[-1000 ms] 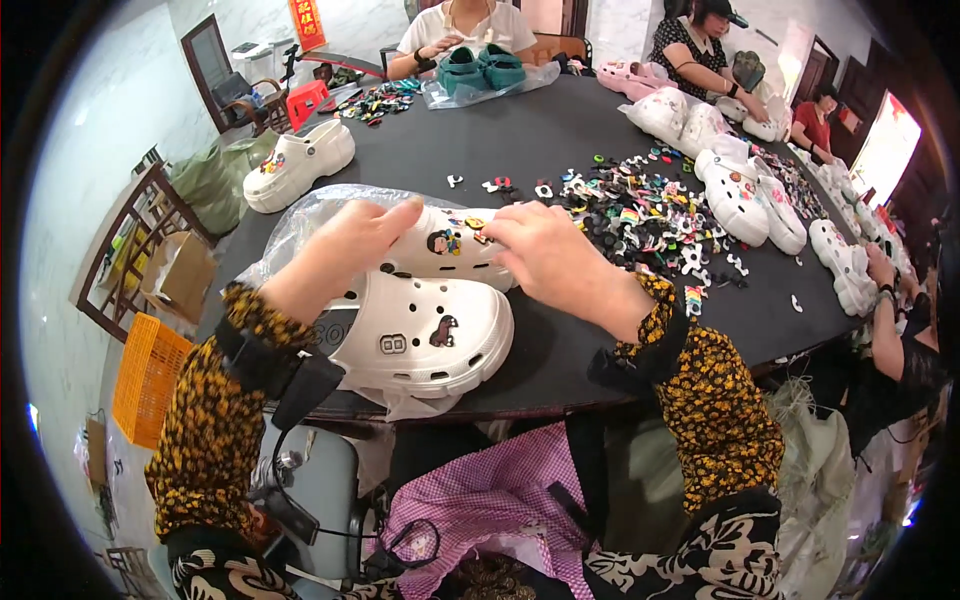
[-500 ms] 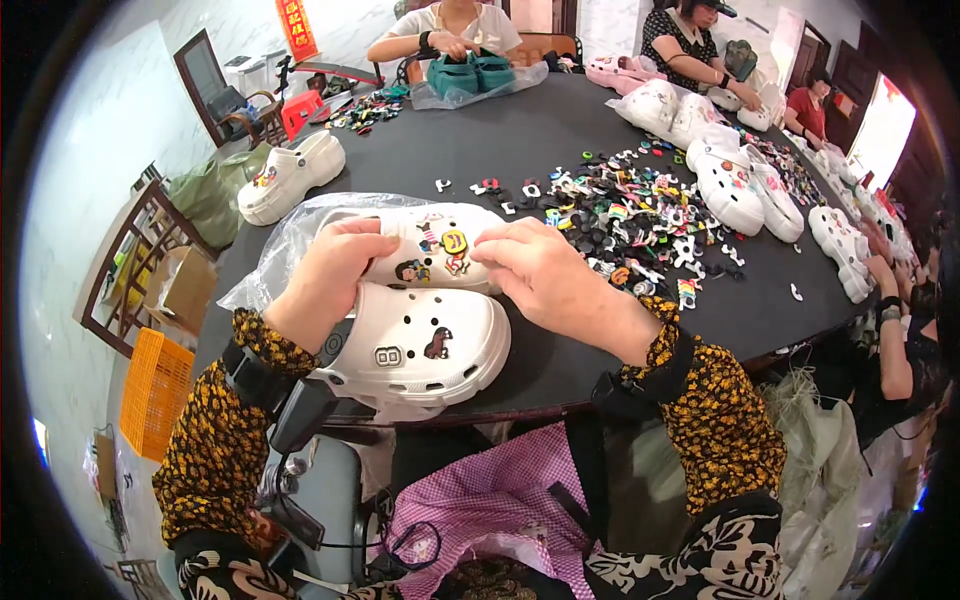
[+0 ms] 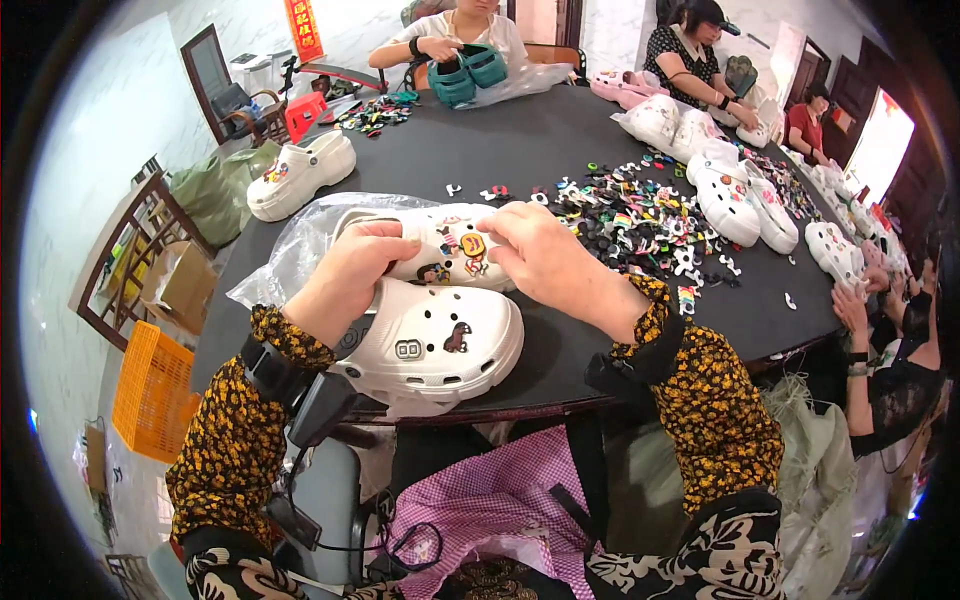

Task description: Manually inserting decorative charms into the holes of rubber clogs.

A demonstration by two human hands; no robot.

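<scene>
Two white clogs lie side by side on clear plastic in front of me. My left hand is closed on the heel side of the far clog, its thumb on the upper. At that clog's toe my right hand is closed, bent fingers against the upper beside a yellow charm; its thumb is mostly hidden. A charm of a dark-haired figure sits lower on the same upper. The near clog carries a brown horse charm and a square grey charm.
Loose colourful charms are heaped right of my hands on the dark table. A white clog stands at the far left, more at the right. Across the table a person holds teal clogs. An orange basket is at lower left.
The whole view has shifted slightly. My hands stay at the far clog, the right one's fingers nearer the yellow charm. The person opposite has lifted and tilted the teal clogs.
</scene>
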